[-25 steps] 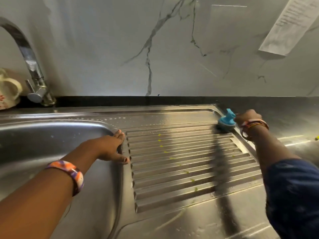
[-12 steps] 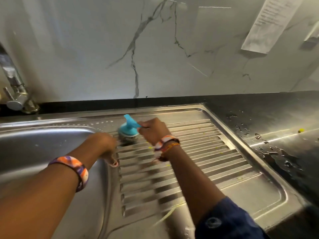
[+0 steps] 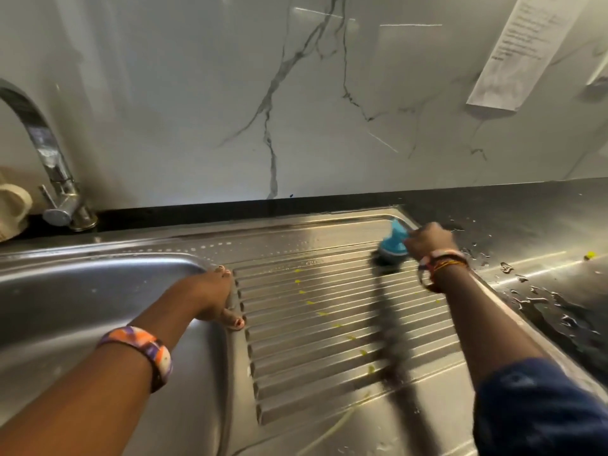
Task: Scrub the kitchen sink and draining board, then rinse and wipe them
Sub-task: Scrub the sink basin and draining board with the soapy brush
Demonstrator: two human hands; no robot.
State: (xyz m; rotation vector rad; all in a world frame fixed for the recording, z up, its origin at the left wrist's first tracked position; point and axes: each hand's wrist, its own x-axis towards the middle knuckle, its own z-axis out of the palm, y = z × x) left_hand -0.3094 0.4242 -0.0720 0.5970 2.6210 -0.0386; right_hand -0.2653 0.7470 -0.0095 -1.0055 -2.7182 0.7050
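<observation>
**A:** Where is the scrubbing at?

**B:** On the draining board (image 3: pixel 329 311). The right hand (image 3: pixel 427 241) has its fingers curled round the blue handle of the scrub brush (image 3: pixel 393 246), and the brush head sits on the ribs at the far right corner of the board. The left hand (image 3: pixel 210 296) lies flat, fingers straight, braced on the ridge between the sink (image 3: pixel 98 291) and the board.

**A:** How should this pass be done well?

**B:** I'd run the brush along the grooves, not across them, so the bristles reach down between the ribs. A trail of yellow-green specks (image 3: pixel 320 313) lies across the middle of the board; those look like the spots that need firmer pressure.

**A:** Which direction?

**B:** Toward the sink, I'd say, so loosened bits end up in the basin rather than on the wet counter (image 3: pixel 543 258) to the right.

**A:** And the tap (image 3: pixel 49 159)?

**B:** It stands at the far left, beyond the basin; I see no water running from it. Rinsing comes later.
</observation>
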